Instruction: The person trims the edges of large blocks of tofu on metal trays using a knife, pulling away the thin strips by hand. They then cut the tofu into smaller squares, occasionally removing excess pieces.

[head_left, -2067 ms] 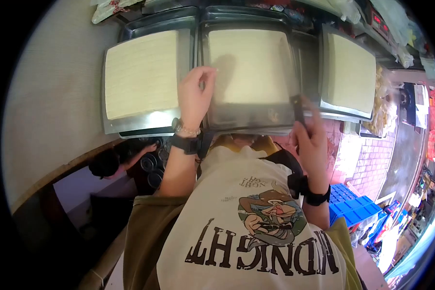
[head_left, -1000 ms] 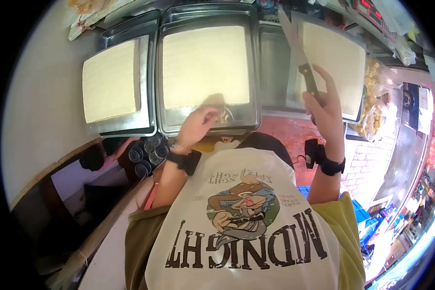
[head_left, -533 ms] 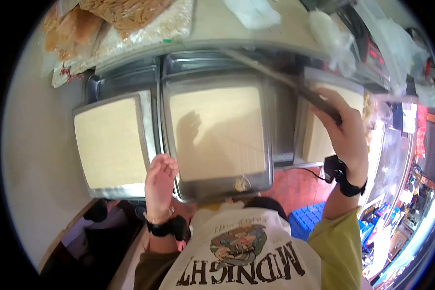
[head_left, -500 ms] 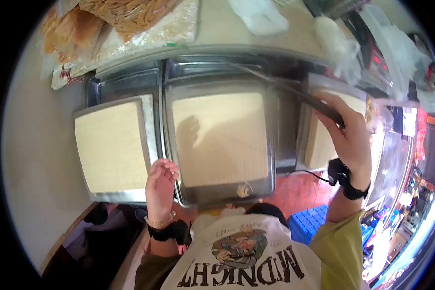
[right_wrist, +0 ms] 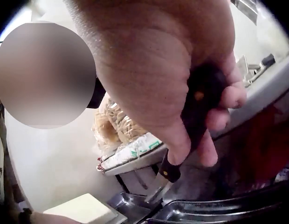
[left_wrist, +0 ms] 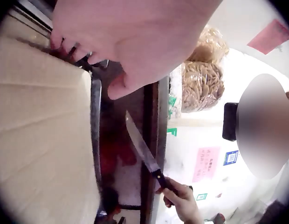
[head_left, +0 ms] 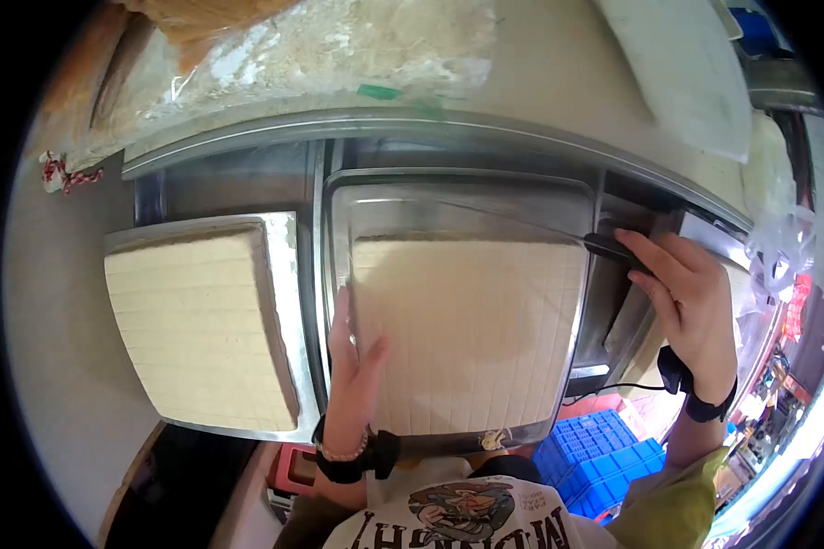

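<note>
One knife (left_wrist: 144,149) in right fingers (head_left: 648,249), left fingers (head_left: 341,322) now straighter, perhaps against the tray (head_left: 384,210)

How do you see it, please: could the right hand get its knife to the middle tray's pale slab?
Probably yes: the right hand grips the knife, which in the head view crosses the far end of the middle tray, and nothing visible stands between it and the pale slab.

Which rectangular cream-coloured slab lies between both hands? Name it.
The middle slab lies between left hand and right hand; left slab and right slab don't.
</note>
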